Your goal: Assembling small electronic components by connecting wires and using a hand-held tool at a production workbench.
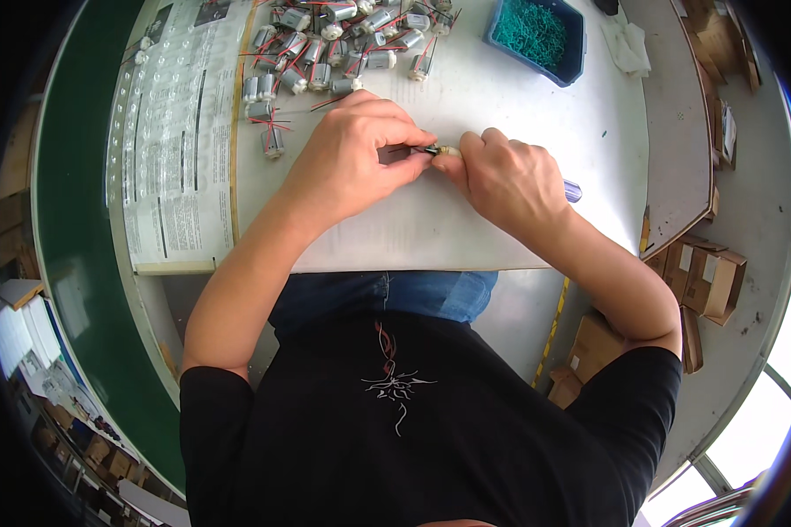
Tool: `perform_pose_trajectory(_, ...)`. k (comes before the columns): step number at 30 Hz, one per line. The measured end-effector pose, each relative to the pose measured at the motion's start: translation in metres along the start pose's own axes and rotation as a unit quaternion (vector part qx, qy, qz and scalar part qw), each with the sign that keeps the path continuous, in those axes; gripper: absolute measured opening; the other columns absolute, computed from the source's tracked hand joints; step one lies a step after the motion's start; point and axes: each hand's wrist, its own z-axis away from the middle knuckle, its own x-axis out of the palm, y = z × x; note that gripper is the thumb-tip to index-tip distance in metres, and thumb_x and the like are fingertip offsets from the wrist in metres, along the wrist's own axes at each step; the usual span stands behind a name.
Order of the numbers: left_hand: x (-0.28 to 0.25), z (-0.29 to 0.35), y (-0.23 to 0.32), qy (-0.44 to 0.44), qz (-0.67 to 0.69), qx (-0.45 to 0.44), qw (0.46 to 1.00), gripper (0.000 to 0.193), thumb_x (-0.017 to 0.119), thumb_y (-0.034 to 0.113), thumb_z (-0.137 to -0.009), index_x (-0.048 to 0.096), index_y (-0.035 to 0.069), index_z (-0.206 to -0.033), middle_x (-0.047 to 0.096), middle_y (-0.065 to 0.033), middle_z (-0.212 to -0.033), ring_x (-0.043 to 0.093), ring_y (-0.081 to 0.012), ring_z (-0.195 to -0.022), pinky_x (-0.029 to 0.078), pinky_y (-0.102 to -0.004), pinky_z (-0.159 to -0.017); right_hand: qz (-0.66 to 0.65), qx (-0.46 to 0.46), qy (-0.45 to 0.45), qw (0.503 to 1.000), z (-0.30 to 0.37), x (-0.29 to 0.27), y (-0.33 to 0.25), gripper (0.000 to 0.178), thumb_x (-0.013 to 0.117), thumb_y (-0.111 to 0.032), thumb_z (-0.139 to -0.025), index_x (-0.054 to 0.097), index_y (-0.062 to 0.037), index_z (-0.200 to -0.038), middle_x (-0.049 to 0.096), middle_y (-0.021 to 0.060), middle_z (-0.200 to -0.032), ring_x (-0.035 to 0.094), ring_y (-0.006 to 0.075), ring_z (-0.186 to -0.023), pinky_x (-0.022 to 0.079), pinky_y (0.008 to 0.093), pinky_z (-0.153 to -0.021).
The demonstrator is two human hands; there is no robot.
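My left hand (pixel 360 145) and my right hand (pixel 514 176) meet above the middle of the white table, fingertips almost touching. Pinched between thumb and index finger of the left is a small part with a dark end; a whitish piece (pixel 449 150) shows where the right thumb and fingers close on it. Its kind is too small and covered to tell. A purple-blue rod end (pixel 572 191) pokes out beside the right wrist; whether it lies on the table or is in the hand cannot be told. Small motors (pixel 321 75) with red and dark wires lie piled beyond my left hand.
A blue bin (pixel 578 57) of green short wire-like pieces stands at the far right, with a white cloth (pixel 628 48) beside it. Printed sheets under clear cover (pixel 180 149) line the left side. A single motor (pixel 272 140) lies near my left hand. Cardboard boxes (pixel 699 277) stand right.
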Motion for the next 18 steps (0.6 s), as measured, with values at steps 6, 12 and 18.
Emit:
perform_pose_trajectory(6, 0.000, 0.000, 0.000, 0.004, 0.000, 0.004, 1.000, 0.023, 0.087, 0.005, -0.077, 0.084, 0.004, -0.100, 0.077, -0.0082, -0.093, 0.068, -0.0245, -0.095, 0.057, -0.0363, -0.081, -0.006, -0.039, 0.075, 0.996, -0.002, 0.011, 0.008, 0.060, 0.060, -0.057, -0.104, 0.058, -0.0103, -0.066, 0.056, 0.0078, -0.059, 0.061, 0.0240, -0.042, 0.048, 0.0357, -0.038)
perform_pose_trajectory(12, 0.002, 0.000, 0.001, 0.008, 0.001, -0.009, 1.000, 0.022, 0.088, 0.007, -0.077, 0.083, 0.003, -0.098, 0.077, -0.0080, -0.093, 0.069, -0.0248, -0.095, 0.057, -0.0371, -0.082, -0.045, -0.014, 0.082, 0.996, -0.004, 0.011, 0.008, 0.060, 0.059, -0.055, -0.105, 0.058, -0.0099, -0.066, 0.058, 0.0090, -0.058, 0.061, 0.0264, -0.042, 0.049, 0.0374, -0.039)
perform_pose_trajectory(18, -0.001, 0.001, 0.002, 0.001, -0.005, -0.001, 1.000, 0.025, 0.089, 0.007, -0.077, 0.082, 0.003, -0.101, 0.078, -0.0075, -0.091, 0.069, -0.0248, -0.093, 0.057, -0.0375, -0.083, -0.007, 0.007, 0.036, 0.999, -0.009, -0.001, 0.004, 0.060, 0.057, -0.054, -0.106, 0.059, -0.0082, -0.067, 0.058, 0.0104, -0.057, 0.061, 0.0311, -0.044, 0.051, 0.0412, -0.042)
